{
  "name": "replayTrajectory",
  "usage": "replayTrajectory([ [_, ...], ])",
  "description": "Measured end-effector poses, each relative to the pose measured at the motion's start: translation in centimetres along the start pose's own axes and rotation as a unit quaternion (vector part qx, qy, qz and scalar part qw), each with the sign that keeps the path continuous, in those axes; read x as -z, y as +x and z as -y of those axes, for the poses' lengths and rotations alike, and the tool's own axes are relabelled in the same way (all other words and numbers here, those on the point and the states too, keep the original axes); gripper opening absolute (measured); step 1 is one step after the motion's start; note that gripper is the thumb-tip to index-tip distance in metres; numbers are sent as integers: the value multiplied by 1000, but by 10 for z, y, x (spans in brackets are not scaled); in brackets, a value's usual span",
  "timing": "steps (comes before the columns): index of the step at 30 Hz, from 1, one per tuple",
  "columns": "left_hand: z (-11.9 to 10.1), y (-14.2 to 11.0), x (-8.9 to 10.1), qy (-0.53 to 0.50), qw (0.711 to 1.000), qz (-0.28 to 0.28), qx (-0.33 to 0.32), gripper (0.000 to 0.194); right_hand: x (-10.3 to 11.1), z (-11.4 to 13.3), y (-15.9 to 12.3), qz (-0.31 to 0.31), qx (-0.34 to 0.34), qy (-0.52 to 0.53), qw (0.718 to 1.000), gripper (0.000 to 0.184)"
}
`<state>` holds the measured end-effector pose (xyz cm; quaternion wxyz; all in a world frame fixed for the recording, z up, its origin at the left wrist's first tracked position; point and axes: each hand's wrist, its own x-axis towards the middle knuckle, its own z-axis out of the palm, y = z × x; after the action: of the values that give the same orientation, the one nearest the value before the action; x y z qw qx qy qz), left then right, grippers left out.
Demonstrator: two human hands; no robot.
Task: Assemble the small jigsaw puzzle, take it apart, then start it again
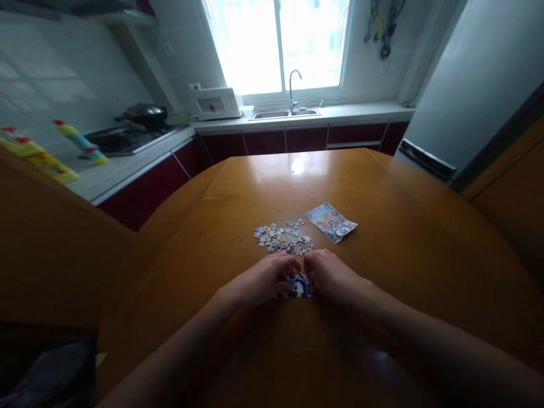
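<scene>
On the round wooden table (382, 272) a small joined patch of blue and white jigsaw pieces (298, 287) lies between my two hands. My left hand (263, 279) rests on its left side with fingers curled down onto it. My right hand (329, 276) presses its right side, fingers bent the same way. The fingertips of both hands nearly meet above the patch. Just beyond them a loose heap of several puzzle pieces (284, 236) is spread on the table.
A printed puzzle packet (331, 221) lies to the right of the loose pieces. Behind the table runs a counter with sink and tap (293, 96), a microwave (215, 103), a wok on the hob (142, 116). A fridge (467, 90) stands at right, bottles (80, 141) at left.
</scene>
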<state>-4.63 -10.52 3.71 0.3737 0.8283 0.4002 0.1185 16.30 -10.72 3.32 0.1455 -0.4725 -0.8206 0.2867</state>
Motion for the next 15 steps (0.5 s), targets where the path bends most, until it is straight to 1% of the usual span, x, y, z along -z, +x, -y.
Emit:
replayTrajectory([
  [3,-2,0,1,0,1000,14,-10,39,1,-10,9,-45,-38,12,998,11],
  [5,-5,1,3,10,1000,22,-19,40,3,-14,13,-71,-55,-10,996,9],
  [7,-7,1,4,19,999,24,-9,38,6,-15,13,-92,-54,-55,993,7],
  [9,-8,1,4,27,999,21,12,34,8,-11,10,-105,-35,-94,989,10],
  [11,-7,0,3,28,999,17,22,32,8,-6,6,-85,-5,-104,991,13],
  [13,-3,-1,1,18,1000,10,19,32,6,-3,2,-30,33,-88,995,14],
  [15,-1,-2,0,8,1000,3,14,32,2,-2,-1,8,58,-67,996,11],
])
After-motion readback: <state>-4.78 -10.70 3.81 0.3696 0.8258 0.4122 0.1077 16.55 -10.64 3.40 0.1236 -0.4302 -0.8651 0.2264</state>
